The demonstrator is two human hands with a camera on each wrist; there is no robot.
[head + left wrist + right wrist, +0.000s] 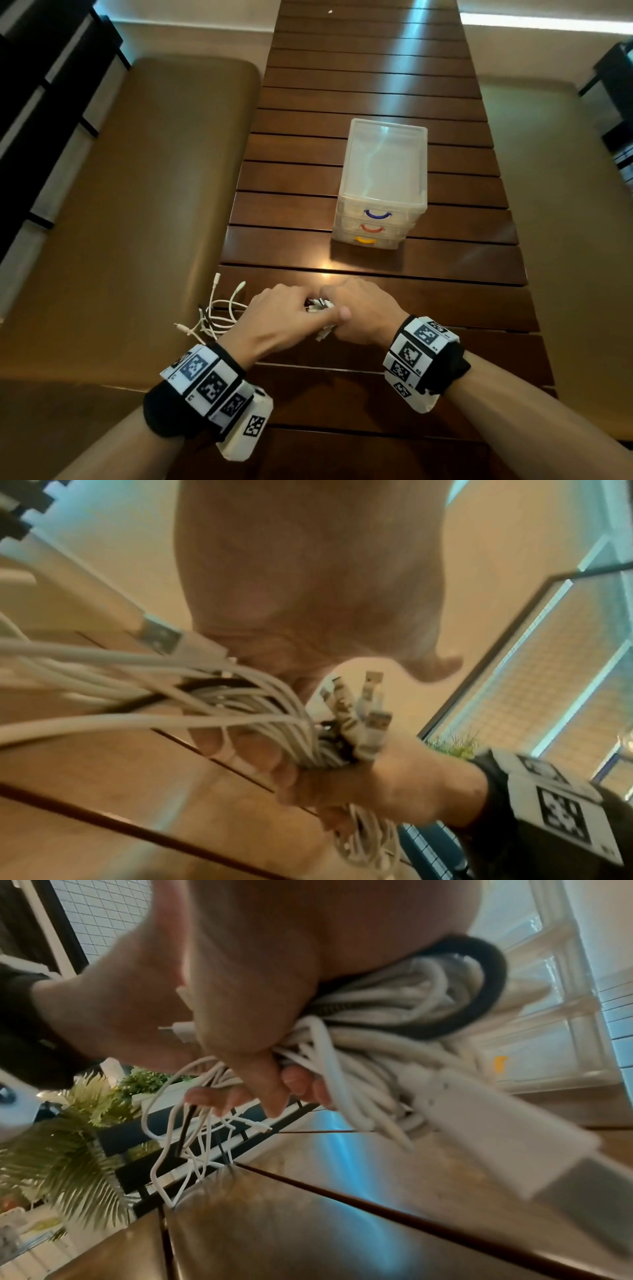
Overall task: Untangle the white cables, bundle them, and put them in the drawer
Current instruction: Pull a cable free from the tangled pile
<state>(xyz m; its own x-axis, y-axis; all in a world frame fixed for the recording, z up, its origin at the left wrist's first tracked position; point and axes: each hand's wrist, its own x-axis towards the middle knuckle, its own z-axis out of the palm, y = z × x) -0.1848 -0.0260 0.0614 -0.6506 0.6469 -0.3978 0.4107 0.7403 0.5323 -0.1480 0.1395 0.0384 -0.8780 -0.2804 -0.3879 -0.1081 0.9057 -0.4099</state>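
A bunch of white cables is held between my two hands just above the near part of the table. My left hand grips the bunch, its fingers curled round the strands. My right hand grips it from the other side, its fingers wrapped round the cables, with several USB plugs sticking up. A black strap loops round the cables. Loose ends trail off the table's left edge. The clear drawer unit stands beyond, all three drawers shut.
The slatted dark wooden table runs away from me. Brown padded benches line both sides. The drawers have blue, red and yellow handles. A thin black cable lies among the loose ends.
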